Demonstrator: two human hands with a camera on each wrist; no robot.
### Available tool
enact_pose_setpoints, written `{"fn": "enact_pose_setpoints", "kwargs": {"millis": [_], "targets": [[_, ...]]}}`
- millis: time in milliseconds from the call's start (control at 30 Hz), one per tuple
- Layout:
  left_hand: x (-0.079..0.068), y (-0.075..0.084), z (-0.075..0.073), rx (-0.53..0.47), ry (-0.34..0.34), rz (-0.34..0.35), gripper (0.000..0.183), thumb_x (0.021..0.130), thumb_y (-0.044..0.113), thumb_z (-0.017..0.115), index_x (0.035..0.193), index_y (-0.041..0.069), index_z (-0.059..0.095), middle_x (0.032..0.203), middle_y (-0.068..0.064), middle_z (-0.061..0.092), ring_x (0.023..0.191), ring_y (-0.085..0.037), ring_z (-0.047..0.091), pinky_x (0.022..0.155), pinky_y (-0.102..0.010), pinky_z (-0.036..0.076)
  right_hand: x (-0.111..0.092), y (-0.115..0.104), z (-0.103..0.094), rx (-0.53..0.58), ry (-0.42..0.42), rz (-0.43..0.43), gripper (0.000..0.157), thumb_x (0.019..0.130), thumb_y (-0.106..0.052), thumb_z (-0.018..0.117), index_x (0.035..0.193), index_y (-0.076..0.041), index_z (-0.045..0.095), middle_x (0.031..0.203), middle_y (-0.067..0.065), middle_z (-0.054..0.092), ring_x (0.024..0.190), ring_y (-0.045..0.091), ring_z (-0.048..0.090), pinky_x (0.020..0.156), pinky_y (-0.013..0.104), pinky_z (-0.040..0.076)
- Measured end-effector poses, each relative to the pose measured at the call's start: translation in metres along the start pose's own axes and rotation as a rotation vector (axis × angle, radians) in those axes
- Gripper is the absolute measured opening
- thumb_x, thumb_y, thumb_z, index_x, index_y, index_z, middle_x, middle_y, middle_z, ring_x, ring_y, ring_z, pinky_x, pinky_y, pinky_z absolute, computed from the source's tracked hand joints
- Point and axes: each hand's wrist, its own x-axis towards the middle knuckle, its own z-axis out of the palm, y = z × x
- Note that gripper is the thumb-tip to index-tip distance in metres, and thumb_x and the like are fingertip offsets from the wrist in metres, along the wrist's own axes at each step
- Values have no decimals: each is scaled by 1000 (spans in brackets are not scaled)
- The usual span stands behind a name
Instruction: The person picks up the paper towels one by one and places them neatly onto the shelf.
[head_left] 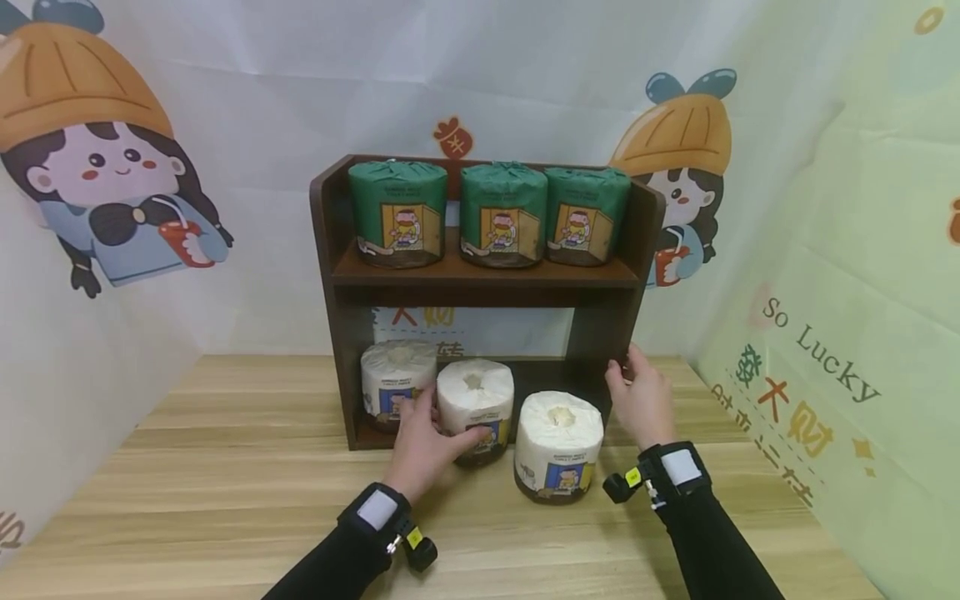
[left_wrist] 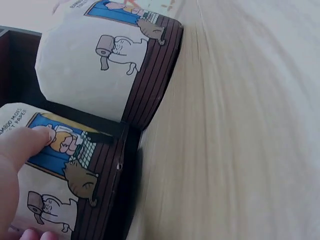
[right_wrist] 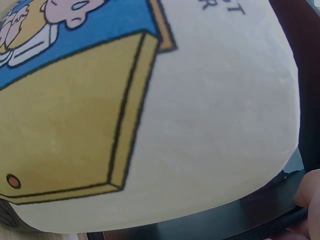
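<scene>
My left hand [head_left: 422, 446] holds the middle white-wrapped toilet roll [head_left: 477, 400] at the front of the lower shelf, thumb across its printed front and fingers at its left side. In the left wrist view the thumb lies on the picture of that toilet roll [left_wrist: 45, 192]. To its right, a second white toilet roll [head_left: 558, 442] stands upright on the table in front of the shelf. My right hand [head_left: 647, 400] pinches the front edge of the brown shelf's right side panel [head_left: 626, 325], thumb and fingers on either side of it.
Another white toilet roll [head_left: 397, 375] stands at the left of the lower shelf, behind my left fingers. Three green-wrapped toilet rolls [head_left: 397, 212] line the upper shelf. The wooden table [head_left: 225, 467] meets printed cloth walls [head_left: 255, 250] at the back and sides.
</scene>
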Motion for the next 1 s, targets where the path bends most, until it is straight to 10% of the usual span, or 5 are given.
{"fn": "enact_pose_setpoints", "kwargs": {"millis": [367,600,1000], "targets": [[-2,-4,2,-108,-85,-2,38,89,39,75,68,11,61,62,1,64,55,-15,61,41,-23,39,-1,0,0,-6,-6,17,24,102,-17,57,124,-8,59,113,19,67,97,34,64,76,53,58],[-3,-3,8,-199,-167,39,23,102,20,59,92,6,74,87,-4,73,77,-17,68,64,-29,59,-1,-1,-1,-3,-7,17,24,102,-16,57,124,-7,58,113,19,67,98,33,64,77,53,58],[-4,-6,9,-169,-264,48,34,101,23,60,132,9,60,117,-4,66,96,-10,62,82,-34,57,-1,-2,-1,0,-19,30,25,102,-18,56,126,-8,58,116,19,66,99,34,63,77,53,58]]}}
